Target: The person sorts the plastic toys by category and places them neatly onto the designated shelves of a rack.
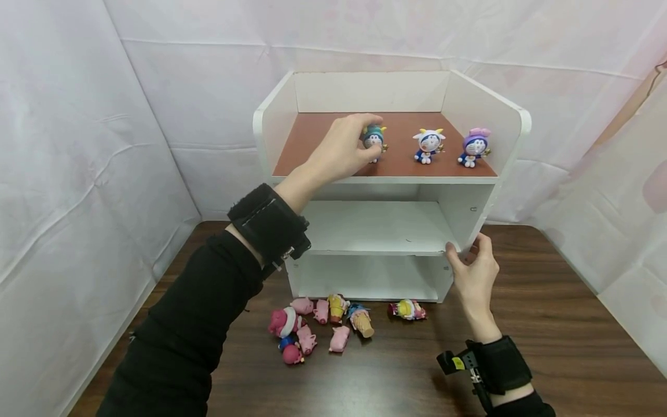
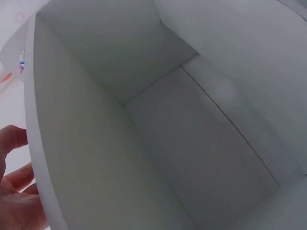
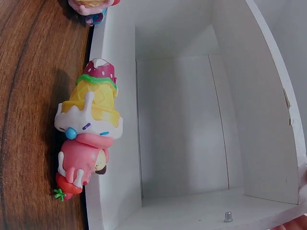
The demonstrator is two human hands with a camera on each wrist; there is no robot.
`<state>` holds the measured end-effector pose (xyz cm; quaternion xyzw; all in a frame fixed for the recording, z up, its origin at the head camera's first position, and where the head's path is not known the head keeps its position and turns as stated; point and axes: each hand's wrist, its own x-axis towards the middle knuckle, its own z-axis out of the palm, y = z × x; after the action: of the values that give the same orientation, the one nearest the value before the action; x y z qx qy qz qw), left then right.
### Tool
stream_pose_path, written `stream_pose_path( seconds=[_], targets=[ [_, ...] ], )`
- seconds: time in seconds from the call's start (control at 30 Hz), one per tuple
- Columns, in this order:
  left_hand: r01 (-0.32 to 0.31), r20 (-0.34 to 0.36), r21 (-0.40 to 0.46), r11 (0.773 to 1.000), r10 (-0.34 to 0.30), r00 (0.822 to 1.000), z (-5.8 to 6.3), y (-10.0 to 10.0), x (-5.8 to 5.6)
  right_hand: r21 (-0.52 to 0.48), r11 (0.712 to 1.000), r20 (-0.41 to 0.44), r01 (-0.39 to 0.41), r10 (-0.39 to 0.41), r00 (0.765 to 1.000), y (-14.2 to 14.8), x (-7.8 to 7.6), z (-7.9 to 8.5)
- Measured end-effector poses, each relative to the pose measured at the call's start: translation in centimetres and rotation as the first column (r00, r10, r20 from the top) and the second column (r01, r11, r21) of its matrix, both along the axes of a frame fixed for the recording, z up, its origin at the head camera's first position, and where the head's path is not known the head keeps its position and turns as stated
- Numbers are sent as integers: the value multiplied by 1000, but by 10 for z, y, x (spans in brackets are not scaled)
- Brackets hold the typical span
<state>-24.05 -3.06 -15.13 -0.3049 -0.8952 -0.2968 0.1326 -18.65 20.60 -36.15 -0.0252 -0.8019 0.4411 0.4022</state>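
On the brown top of a small white shelf unit [image 1: 385, 180], my left hand [image 1: 341, 147] pinches a figurine with a green horned hat [image 1: 373, 138] between thumb and fingers. To its right stand a figurine with a white horned hood [image 1: 429, 145] and one with a purple hat [image 1: 474, 147], both upright. My right hand [image 1: 475, 278] holds the unit's right side panel, thumb at the front edge and fingers on the outer face. In the left wrist view, the left fingers [image 2: 17, 179] show past the panel edge; the pinched figurine is hidden there.
Several pink pig figures [image 1: 339, 339] and other toys lie on the wooden table [image 1: 396, 370] before the unit. An ice-cream-cone figure [image 1: 408, 310] lies nearer the right, against the unit's base [image 3: 98, 201]. White cloth [image 1: 78, 145] hangs around the table.
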Motion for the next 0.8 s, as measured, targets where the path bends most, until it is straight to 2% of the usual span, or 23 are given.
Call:
stream_pose_path(
  seconds=[0.23,0.4,0.53,0.67,0.73,0.8],
  targets=[
    [-68,-50,20,998,68,996,5,-4,9,-4,1000,4,4,-4,1000,0,0,0],
    [-113,-143,128,985,131,981,8,-7,19,-14,1000,-1,-14,14,1000,1,0,-1],
    [-107,-231,197,975,152,961,9,-9,29,-15,1000,-1,-19,19,1000,1,1,-1],
    [-62,-324,230,971,136,936,5,-12,41,-12,1000,-3,-20,20,1000,2,0,-1],
    [-30,-375,227,973,116,920,2,-13,47,-12,1000,-3,-24,23,1000,2,0,-1],
    [0,-434,212,977,94,896,-4,-14,54,-13,1000,-4,-26,26,1000,1,0,-1]
  ],
)
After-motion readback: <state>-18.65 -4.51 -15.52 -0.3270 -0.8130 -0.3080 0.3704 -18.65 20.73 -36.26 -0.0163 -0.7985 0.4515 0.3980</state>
